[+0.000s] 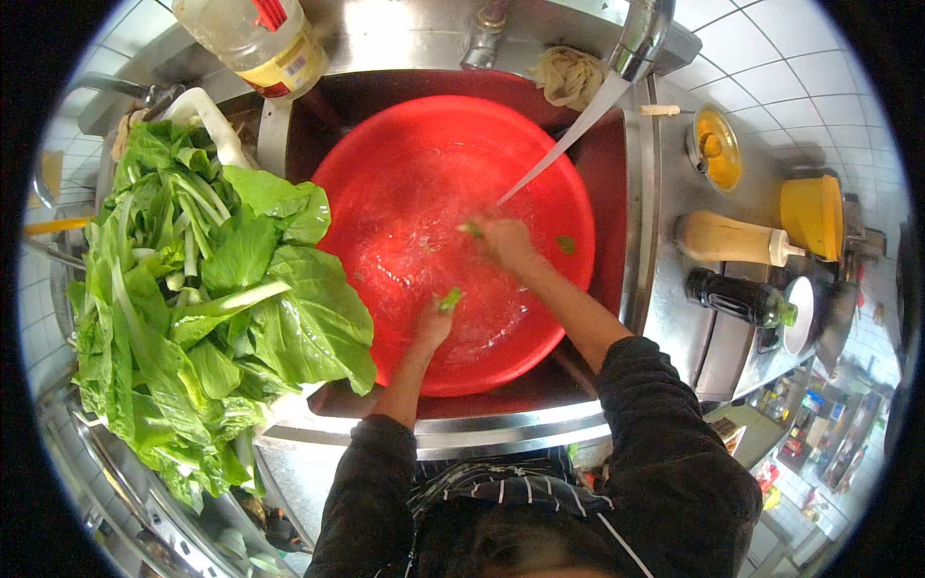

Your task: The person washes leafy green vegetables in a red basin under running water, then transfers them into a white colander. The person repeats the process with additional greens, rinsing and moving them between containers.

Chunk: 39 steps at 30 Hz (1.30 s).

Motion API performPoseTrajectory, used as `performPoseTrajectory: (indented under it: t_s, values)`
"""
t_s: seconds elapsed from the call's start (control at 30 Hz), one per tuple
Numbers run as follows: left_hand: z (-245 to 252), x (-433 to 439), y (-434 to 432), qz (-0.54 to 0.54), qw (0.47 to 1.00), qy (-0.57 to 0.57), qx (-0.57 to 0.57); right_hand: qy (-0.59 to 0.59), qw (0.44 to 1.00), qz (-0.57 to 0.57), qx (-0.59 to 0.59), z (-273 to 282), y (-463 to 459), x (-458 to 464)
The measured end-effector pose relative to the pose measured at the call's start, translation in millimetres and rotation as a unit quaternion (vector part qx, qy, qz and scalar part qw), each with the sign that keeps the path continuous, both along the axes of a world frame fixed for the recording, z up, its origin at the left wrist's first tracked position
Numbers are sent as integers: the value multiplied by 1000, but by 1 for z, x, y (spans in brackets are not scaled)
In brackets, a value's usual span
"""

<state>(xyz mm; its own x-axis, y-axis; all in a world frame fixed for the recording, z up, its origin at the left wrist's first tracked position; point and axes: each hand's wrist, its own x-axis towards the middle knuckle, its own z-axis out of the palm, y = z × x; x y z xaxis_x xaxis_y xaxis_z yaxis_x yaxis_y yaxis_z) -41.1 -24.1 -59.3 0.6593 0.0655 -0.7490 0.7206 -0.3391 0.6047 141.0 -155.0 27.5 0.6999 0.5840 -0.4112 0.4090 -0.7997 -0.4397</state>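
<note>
A large red plastic basin (pixel 390 152) sits in a metal sink, with water moving inside it. My left hand (pixel 432 326) is low over the basin near its front, a small piece of green leaf (pixel 449 299) at its fingertips. Farther back and to the right, my right hand (pixel 508 246) is blurred at the water's surface, with another bit of greens (pixel 473 229) between its fingers. From the faucet (pixel 643 43) a stream of water (pixel 567 148) falls just behind my right hand. One loose leaf (pixel 565 245) floats by the basin's right side.
Leafy greens (pixel 217 303) are heaped high at the left, overhanging the basin's rim. A plastic jug (pixel 267 50) and a crumpled cloth (pixel 567 76) lie behind. On the right counter stand a squeeze bottle (pixel 730 237), a dark bottle (pixel 737 296) and a yellow tub (pixel 811 217).
</note>
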Motion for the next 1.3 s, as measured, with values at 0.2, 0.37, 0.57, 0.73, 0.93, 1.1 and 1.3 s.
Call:
performPoseTrajectory:
  t_s: [0.2,0.37,0.57,0.73,0.93,1.1,1.3]
  values:
    - [-30,28,-59,351,907,12,-231,157,966,-205,-30,-38,-39,-37]
    - [19,49,-72,424,855,-22,-298,182,876,-426,135,-34,-6,-92]
    - [235,44,-52,384,886,-234,-109,136,754,-430,477,163,35,-109]
    - [388,8,47,281,774,-556,118,118,733,-164,650,327,116,-121]
    - [462,-14,167,158,665,-398,612,88,825,-46,557,327,147,-96]
    - [466,-36,137,193,594,-494,605,47,817,-313,481,215,18,-77]
    - [325,-40,24,0,874,-445,197,-188,916,-353,28,80,-124,-87]
